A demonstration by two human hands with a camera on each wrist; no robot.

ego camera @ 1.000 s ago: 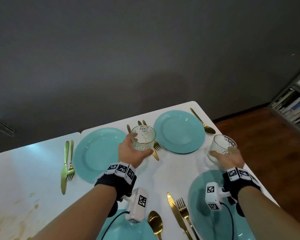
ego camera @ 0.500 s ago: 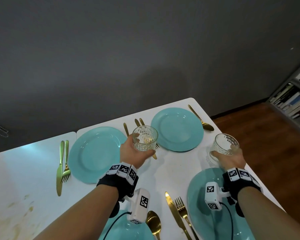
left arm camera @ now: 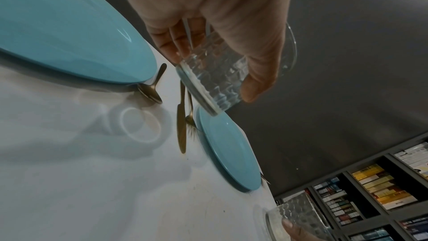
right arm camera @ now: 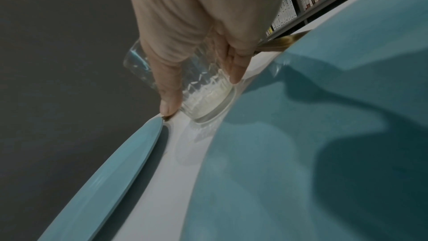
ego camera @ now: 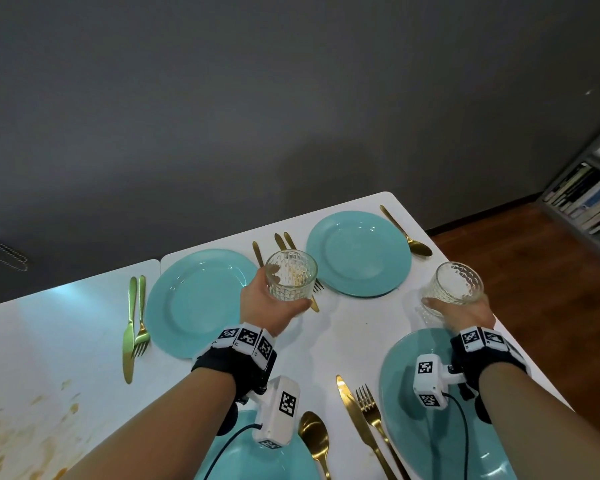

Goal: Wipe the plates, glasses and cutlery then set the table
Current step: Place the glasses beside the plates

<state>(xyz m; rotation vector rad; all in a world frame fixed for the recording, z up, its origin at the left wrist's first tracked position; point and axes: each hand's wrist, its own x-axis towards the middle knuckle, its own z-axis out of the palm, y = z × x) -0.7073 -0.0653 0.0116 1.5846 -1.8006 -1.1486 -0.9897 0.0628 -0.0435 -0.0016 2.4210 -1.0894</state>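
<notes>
My left hand grips a cut-glass tumbler and holds it above the white table, between two teal plates, one far left and one far right. In the left wrist view the fingers and thumb wrap this tumbler, which hangs clear of the table. My right hand grips a second tumbler near the table's right edge, just beyond the near right plate. In the right wrist view this glass is tilted, its base at or just above the table.
Gold cutlery lies by each plate: a knife and fork at the left, a knife and fork near me, a spoon at the far right, a spoon by the nearest plate. Brownish stains mark the table's left. A bookshelf stands right.
Both hands keep their hold on the glasses. The left glass has drifted slightly away from me, towards the far plates. The right hand and its glass have hardly moved.
</notes>
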